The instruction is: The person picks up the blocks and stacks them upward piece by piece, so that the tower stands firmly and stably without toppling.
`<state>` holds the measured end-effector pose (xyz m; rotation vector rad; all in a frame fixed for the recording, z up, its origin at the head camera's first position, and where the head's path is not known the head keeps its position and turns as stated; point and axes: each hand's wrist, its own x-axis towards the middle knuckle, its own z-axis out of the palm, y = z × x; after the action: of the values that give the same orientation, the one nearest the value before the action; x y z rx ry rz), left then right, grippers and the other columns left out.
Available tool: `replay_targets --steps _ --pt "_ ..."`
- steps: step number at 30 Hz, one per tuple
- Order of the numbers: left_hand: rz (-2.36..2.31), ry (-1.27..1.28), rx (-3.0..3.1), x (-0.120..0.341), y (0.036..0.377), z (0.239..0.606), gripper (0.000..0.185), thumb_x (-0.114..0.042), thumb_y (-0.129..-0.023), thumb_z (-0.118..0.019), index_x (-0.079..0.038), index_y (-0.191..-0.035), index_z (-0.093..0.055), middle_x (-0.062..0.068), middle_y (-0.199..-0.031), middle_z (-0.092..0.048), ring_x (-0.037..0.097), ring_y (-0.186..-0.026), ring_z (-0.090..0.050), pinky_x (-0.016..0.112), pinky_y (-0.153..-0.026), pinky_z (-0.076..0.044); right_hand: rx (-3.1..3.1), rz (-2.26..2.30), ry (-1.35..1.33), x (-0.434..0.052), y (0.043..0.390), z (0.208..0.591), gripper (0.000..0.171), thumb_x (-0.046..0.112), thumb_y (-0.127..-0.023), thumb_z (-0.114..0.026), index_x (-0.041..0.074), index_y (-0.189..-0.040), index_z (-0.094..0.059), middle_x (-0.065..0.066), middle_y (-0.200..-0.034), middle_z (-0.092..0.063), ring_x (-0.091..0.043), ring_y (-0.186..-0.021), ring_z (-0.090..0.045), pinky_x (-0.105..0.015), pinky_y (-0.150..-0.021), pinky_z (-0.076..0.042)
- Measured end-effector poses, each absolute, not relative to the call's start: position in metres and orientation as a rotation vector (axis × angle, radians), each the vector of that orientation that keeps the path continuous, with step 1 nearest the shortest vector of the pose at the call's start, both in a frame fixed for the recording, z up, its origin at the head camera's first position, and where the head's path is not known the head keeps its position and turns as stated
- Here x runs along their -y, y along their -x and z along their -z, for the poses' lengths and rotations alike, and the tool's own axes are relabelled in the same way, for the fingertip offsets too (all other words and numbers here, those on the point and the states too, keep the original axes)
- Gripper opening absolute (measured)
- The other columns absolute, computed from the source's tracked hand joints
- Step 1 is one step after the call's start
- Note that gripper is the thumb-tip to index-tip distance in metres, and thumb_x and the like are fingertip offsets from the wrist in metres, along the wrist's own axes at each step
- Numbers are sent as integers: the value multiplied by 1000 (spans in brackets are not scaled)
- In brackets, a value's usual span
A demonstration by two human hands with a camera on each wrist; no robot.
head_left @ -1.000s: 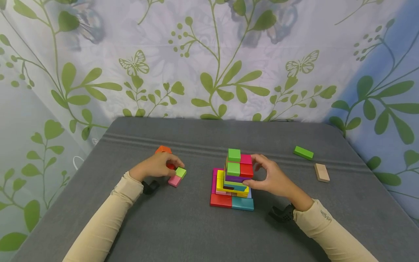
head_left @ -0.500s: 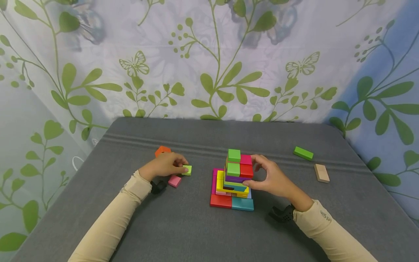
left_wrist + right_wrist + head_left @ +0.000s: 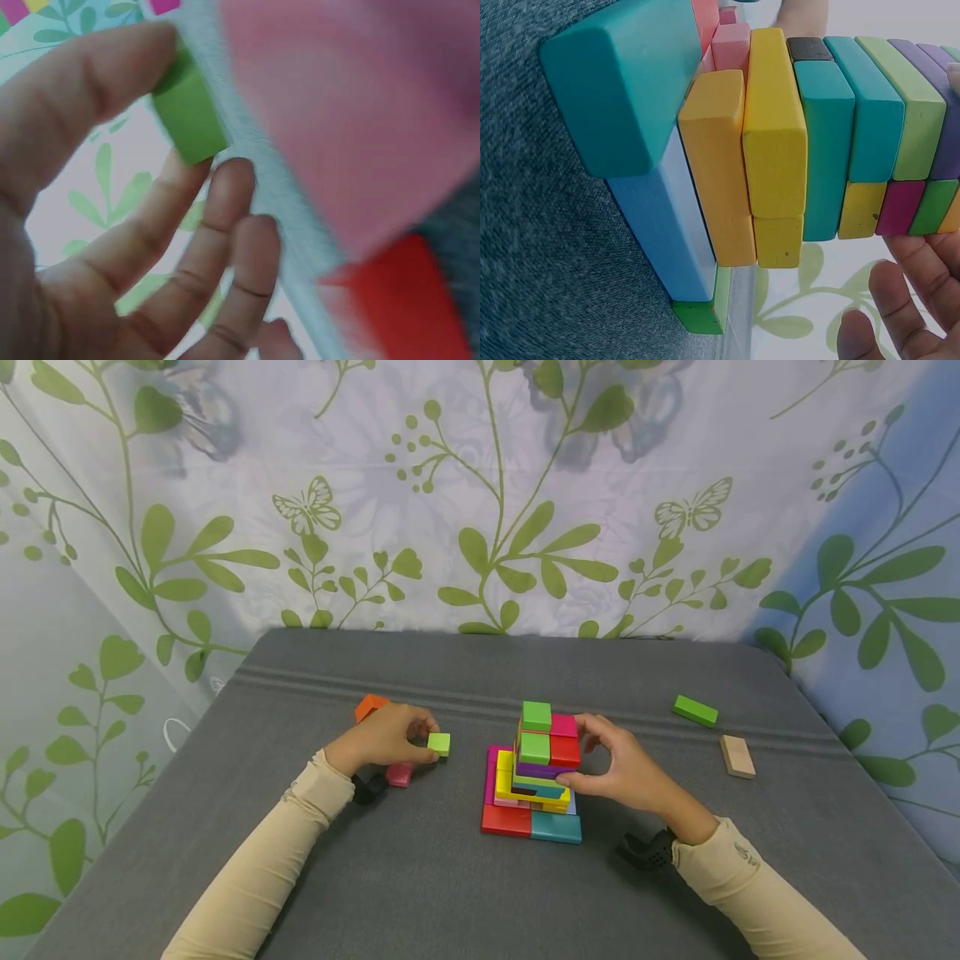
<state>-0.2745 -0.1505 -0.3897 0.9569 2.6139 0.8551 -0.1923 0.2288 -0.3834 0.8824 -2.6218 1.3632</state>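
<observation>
In the head view my left hand point(image 3: 386, 737) pinches a lime-green wooden block point(image 3: 439, 744) between thumb and fingers, left of the tower. The left wrist view shows this green block point(image 3: 191, 112) between the thumb and index finger, the other fingers spread below. My right hand point(image 3: 618, 764) holds the upper right side of a tower of coloured blocks point(image 3: 534, 772), thumb at the front and fingers behind. Purple, teal and yellow layers point(image 3: 776, 127) show in the right wrist view. On top, one green block point(image 3: 536, 716) stands higher than its neighbours.
A pink block point(image 3: 400, 774) lies under the left wrist, partly hidden, with an orange block point(image 3: 370, 707) behind that hand. A red block point(image 3: 405, 300) shows in the left wrist view. Far right on the grey table point(image 3: 420, 893) lie a green block point(image 3: 695, 711) and a plain wooden block point(image 3: 738, 757).
My left hand has pinched the lime-green block and moved it right, away from the pink block, towards the tower. My right hand has stayed at the tower.
</observation>
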Motion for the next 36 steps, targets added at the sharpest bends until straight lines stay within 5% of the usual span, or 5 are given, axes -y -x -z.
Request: replay_targets --steps 17,29,36 --pt "-1530 -1111 -2692 83 250 330 30 -20 -97 -83 -8 -124 -76 4 -107 -72 26 -97 -62 46 -85 -52 2609 -1388 -900 -229 192 384 60 7 -83 -89 -4 -135 -62 -8 -118 -66 -19 -101 -55 -46 -85 -54" --pt "-1452 -1382 -2652 32 238 323 35 -23 -93 -86 -7 -123 -77 4 -116 -76 20 -108 -62 42 -99 -50 2576 -1406 -942 -231 194 387 61 8 -84 -88 -4 -138 -61 -7 -117 -66 -19 -100 -56 -46 -85 -53" --pt "-1281 -1424 -2707 16 235 328 31 -29 -94 -86 -11 -118 -79 -2 -109 -78 17 -98 -60 35 -91 -47 2558 -1419 -956 -232 194 389 65 9 -85 -89 -4 -142 -59 2 -114 -63 -25 -97 -55 -46 -83 -53"
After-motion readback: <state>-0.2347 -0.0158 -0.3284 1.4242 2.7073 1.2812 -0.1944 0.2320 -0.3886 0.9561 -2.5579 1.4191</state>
